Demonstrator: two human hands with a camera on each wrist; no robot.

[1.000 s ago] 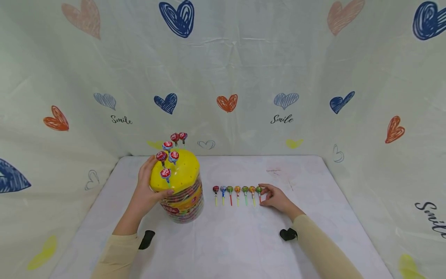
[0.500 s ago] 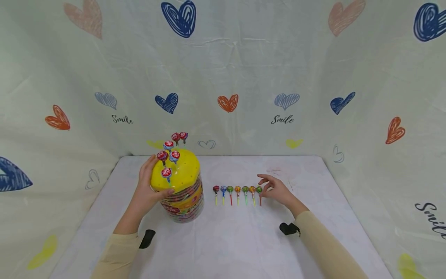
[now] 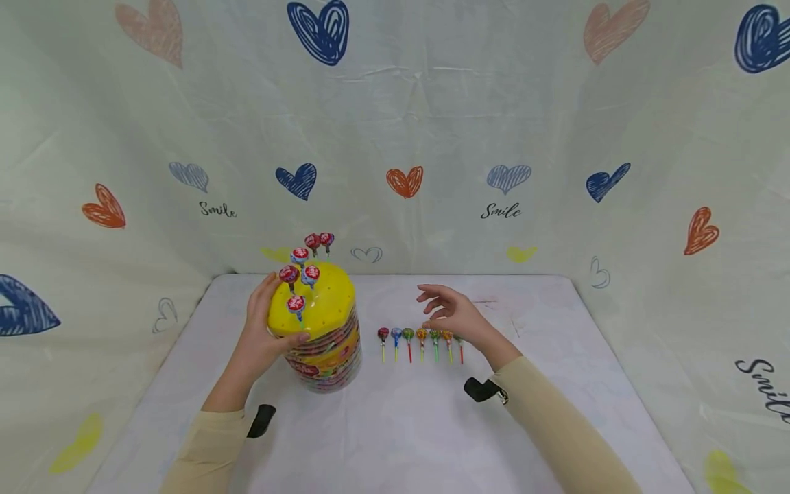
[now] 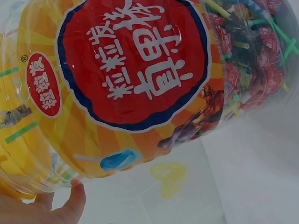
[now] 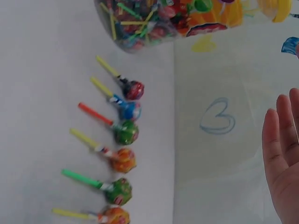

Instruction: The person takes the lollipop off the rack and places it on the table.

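Left hand (image 3: 259,343) grips the lollipop jar (image 3: 330,367), likely heavy and slick, best held below its yellow lid (image 3: 330,298); right hand (image 3: 461,321), loosely open, holds nothing

Jar (image 4: 140,84): clear, glossy plastic. Lid (image 3: 333,291): smooth, glossy plastic. Lollipop wrappers (image 5: 125,133): shiny film. Lollipop sticks (image 5: 96,114): smooth plastic. Table (image 3: 370,432): smooth, matt surface. Sleeves (image 3: 555,418): matt cloth.

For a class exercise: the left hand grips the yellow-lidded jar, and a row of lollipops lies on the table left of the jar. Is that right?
The side is wrong: the head view shows the row of lollipops to the right of the yellow-lidded jar, which the left hand does grip.
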